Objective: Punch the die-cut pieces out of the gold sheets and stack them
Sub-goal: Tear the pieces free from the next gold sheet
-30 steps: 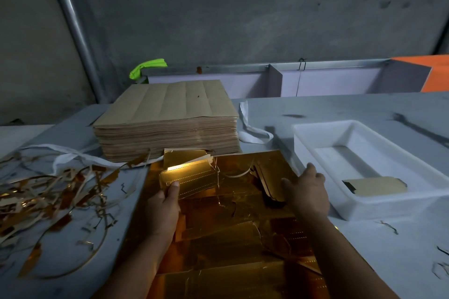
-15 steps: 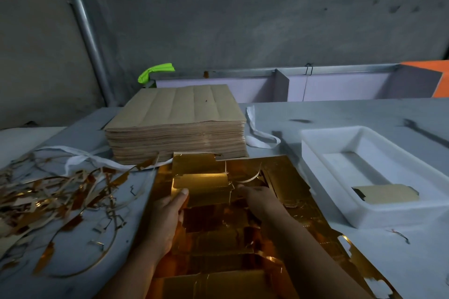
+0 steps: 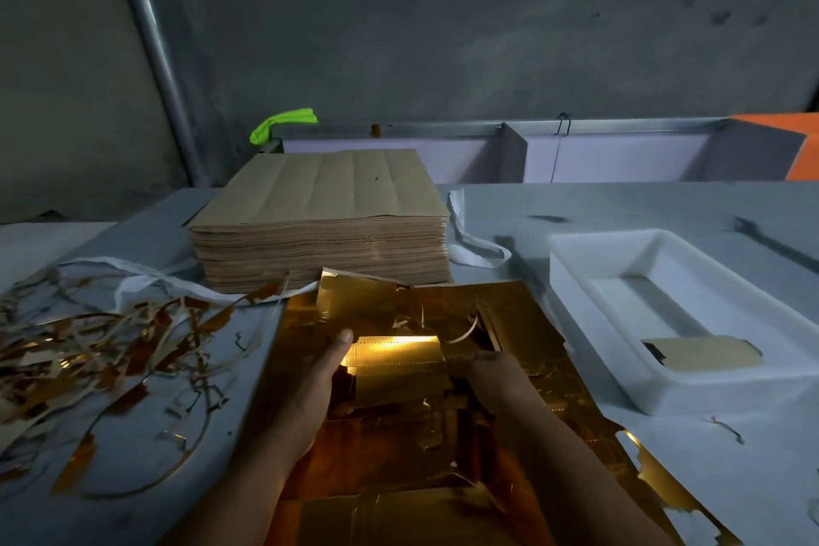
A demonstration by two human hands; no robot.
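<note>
A gold sheet [image 3: 523, 324] lies on the grey table in front of me, partly torn up. On it sits a small stack of gold die-cut pieces [image 3: 396, 368], brightly lit on top. My left hand [image 3: 317, 390] holds the stack's left edge, thumb laid along it. From the right, my right hand [image 3: 492, 372] grips the stack's other edge, fingers curled under it. A tall stack of brown-backed sheets [image 3: 323, 217] stands just behind. One punched piece [image 3: 704, 352] lies in the white tray [image 3: 576, 275] at the right.
A heap of gold scrap strips [image 3: 97, 346] covers the table's left side. White strapping [image 3: 465, 244] trails beside the tall stack. A low partition [image 3: 514, 151] and a green cloth [image 3: 279, 124] sit at the back edge, against a dark wall.
My right hand came in from the sheet's right edge to the small stack and now grips it. My left hand stayed on the stack's left edge. The camera shifted closer.
</note>
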